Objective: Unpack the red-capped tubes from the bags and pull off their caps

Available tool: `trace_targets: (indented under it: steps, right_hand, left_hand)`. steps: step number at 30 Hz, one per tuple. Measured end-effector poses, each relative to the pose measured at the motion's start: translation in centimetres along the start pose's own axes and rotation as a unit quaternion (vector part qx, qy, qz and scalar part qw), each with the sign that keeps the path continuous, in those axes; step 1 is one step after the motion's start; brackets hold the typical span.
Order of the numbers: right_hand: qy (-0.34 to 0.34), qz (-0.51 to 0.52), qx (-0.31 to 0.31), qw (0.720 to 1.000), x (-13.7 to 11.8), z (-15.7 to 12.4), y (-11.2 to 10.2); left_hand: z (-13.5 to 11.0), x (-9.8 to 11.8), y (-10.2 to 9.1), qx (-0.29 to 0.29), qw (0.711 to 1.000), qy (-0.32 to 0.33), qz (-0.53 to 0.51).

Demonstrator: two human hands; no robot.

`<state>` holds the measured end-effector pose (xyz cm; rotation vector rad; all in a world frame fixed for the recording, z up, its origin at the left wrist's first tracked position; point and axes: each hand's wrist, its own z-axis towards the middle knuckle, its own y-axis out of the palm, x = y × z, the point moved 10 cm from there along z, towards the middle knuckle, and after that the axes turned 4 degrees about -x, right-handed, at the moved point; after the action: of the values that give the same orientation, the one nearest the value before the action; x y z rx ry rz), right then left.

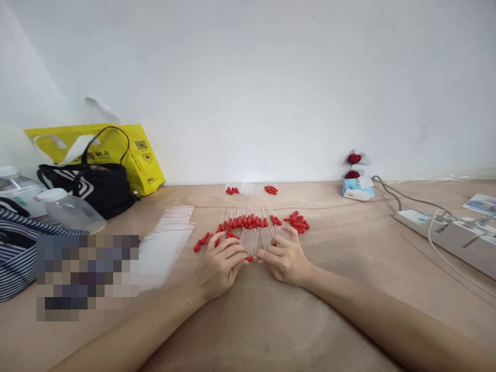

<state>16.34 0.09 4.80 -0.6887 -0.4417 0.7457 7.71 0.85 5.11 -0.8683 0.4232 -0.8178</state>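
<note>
My left hand (223, 262) is closed, its thumb and fingertips pinching a red rubber dropper bulb (250, 259). Close against it, my right hand (285, 260) pinches a glass dropper tube whose end meets the bulb's mouth; most of that tube is hidden by the fingers. Just beyond both hands lie bare transparent glass tubes (251, 238) side by side. A row of droppers with red bulbs (248, 222) lies behind them. Loose red bulbs (298, 223) are heaped to the right, and several more bulbs (200, 242) lie by my left hand.
Plastic zip bags (166, 248) lie at left. Bagged droppers (251, 189) rest near the wall. A black bag (104, 191), yellow bag (149, 165), plastic bottle (73, 212) and striped bag (19, 258) crowd the left. Right are a tissue pack (357, 190) and power strip (445, 235).
</note>
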Motion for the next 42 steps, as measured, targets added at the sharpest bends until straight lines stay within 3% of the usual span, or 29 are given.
trace_targets:
  steps: [15, 20, 23, 27, 33, 37, 42]
  right_hand:
    - [0.003, 0.012, 0.023, 1.0, 0.2, -0.5, -1.0]
    - [0.082, 0.012, 0.028, 0.996, 3.3, -1.8, -1.3]
    - [0.113, 0.024, -0.012, 0.993, 4.4, -1.9, 0.1]
    - [0.184, 0.035, -0.056, 0.981, 6.2, -2.0, 2.1]
    - [0.227, 0.051, -0.113, 0.966, 6.4, -0.7, 3.6]
    - [0.24, 0.013, -0.162, 0.957, 4.9, 0.7, 3.8]
    - [0.254, -0.034, -0.216, 0.942, 4.0, 0.8, 4.4]
  left_hand:
    - [-0.1, 0.6, -0.7, 0.003, 0.999, 0.031, -0.016]
    - [-1.4, -2.4, -2.1, 0.03, 0.999, -0.027, 0.014]
    - [-1.6, -4.0, -2.9, 0.045, 0.997, -0.062, 0.0]
    - [-1.9, -8.2, -3.9, 0.06, 0.979, -0.195, 0.005]
    - [-5.4, -15.6, -3.1, -0.007, 0.92, -0.387, -0.06]
    - [-6.7, -17.1, -3.1, -0.01, 0.904, -0.424, -0.049]
    - [-6.7, -16.8, -2.1, -0.056, 0.887, -0.454, -0.059]
